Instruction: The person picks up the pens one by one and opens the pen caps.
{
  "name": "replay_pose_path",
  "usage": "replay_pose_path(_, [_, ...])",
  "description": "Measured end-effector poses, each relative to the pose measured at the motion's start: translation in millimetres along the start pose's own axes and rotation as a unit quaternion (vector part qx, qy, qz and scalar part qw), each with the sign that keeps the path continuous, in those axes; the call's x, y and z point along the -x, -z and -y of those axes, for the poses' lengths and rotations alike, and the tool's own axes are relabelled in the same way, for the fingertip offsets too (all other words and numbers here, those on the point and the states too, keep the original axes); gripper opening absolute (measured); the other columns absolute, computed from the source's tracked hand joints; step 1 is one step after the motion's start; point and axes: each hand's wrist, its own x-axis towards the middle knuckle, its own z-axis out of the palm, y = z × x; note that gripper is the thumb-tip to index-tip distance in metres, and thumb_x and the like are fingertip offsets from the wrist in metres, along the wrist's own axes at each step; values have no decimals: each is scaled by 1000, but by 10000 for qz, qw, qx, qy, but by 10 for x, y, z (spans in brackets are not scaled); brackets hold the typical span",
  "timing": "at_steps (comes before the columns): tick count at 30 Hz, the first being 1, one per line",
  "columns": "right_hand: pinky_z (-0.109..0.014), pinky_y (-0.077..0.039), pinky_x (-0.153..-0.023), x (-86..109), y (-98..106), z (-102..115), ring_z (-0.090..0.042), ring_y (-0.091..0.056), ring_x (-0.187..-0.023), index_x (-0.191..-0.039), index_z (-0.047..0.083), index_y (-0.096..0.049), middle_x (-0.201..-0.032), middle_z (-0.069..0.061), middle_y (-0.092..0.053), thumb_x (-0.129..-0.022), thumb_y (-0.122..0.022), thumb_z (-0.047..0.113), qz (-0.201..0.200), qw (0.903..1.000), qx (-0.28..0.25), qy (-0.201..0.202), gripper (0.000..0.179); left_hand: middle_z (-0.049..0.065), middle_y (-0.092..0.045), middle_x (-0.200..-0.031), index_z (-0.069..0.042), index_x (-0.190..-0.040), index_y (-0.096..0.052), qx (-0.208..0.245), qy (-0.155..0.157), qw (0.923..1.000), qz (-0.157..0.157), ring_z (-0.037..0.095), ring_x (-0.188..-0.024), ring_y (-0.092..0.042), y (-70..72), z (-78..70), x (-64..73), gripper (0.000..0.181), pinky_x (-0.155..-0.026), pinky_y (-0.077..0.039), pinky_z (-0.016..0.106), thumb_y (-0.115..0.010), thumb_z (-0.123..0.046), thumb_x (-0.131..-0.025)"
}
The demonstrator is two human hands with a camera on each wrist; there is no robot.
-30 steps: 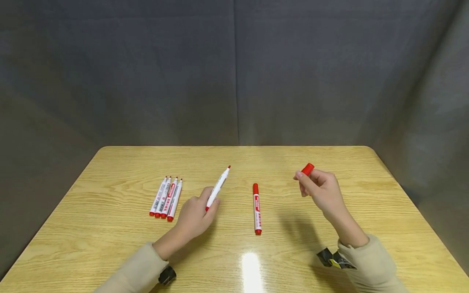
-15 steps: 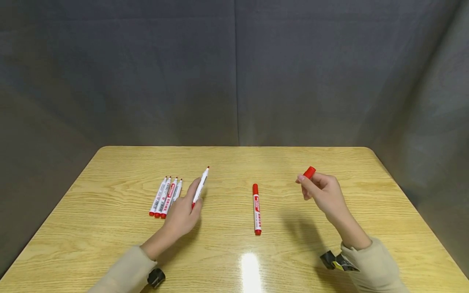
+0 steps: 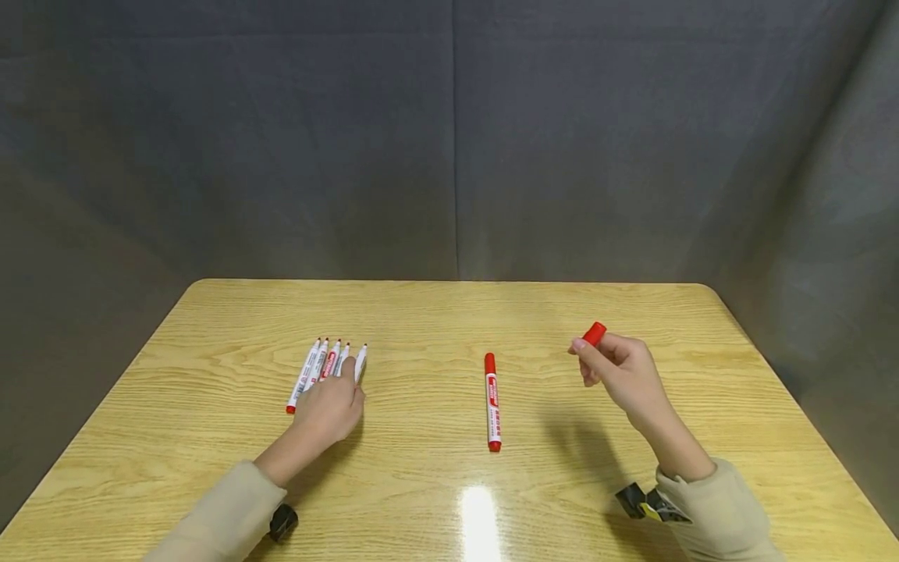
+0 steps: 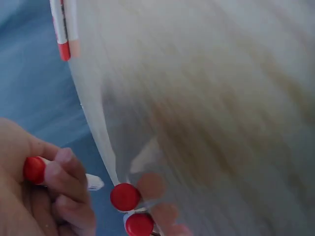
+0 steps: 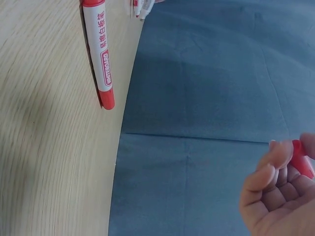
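Note:
My left hand (image 3: 327, 410) grips an uncapped whiteboard marker (image 3: 360, 364) at the right end of a row of uncapped markers (image 3: 307, 376). The left wrist view shows its red end (image 4: 34, 170) poking out between thumb and fingers, close to the red ends of the row's markers (image 4: 124, 196). The hand hides the lower part of most of the row. Off to the right, my right hand (image 3: 627, 376) pinches a red marker cap (image 3: 595, 334) between thumb and fingers, raised over the table.
A capped red whiteboard marker (image 3: 493, 406) lies alone on the wooden table (image 3: 421, 484), between the two hands. Dark grey curtains (image 3: 449, 140) stand behind the table and at its sides.
My left hand has carried the uncapped marker leftward and lowered it beside the row. The right hand, still pinching the cap, has shifted only slightly right.

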Motion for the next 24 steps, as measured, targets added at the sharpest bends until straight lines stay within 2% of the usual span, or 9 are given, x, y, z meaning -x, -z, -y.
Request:
replay_pose_path(7, [-27,-48,-55,11,19,1,-13,-52,-56,-69,-2,-56,-60,-2,-53,-92,-56,15,51,9999,43,-89,29,7,-46,-51,14,-130,-34,-734,81,9957,559,19,-42,-45,-69,52,-23,50,-35,-35,31,-43,-10,-86])
replay_pose_path(13, [-26,-49,-56,17,82,-5,-13,-53,-57,-73,-5,-57,-61,-1,-53,-92,-56,15,10,9998,178,-92,28,12,-54,-59,13,-133,-35,-1116,133,9907,770,22,-48,-51,-76,44,-28,56,-39,-39,34,-48,-12,-85])
replay_pose_path(15, [-26,-49,-56,16,127,-16,-14,-54,-58,-73,-7,-56,-61,-1,-53,-92,-55,15,-41,9997,235,-109,29,9,-51,-56,13,-133,-36,-1157,89,9905,736,19,-46,-48,-61,38,-18,56,-38,-37,32,-50,-15,-86])
replay_pose_path(19, [-25,-48,-55,9,257,-59,-13,-53,-56,-72,-4,-56,-60,1,-53,-92,-55,15,-178,9989,415,-141,29,3,-44,-48,10,-130,-42,-1048,-123,9936,405,15,-41,-41,-7,22,3,55,-34,-33,29,-54,-20,-86])
replay_pose_path(22, [-25,-46,-54,4,366,-106,-13,-52,-55,-72,-3,-57,-58,2,-51,-93,-55,17,-242,9981,538,-152,28,2,-44,-49,5,-125,-51,-932,-286,9951,171,16,-42,-41,31,5,8,48,-34,-32,31,-56,-21,-85])
replay_pose_path(24, [-25,-46,-54,2,433,-137,-14,-51,-55,-72,-3,-57,-58,1,-51,-93,-55,18,-252,9974,653,-170,30,2,-44,-49,4,-122,-53,-900,-346,9952,167,16,-42,-42,46,-5,11,46,-34,-33,31,-56,-21,-84])
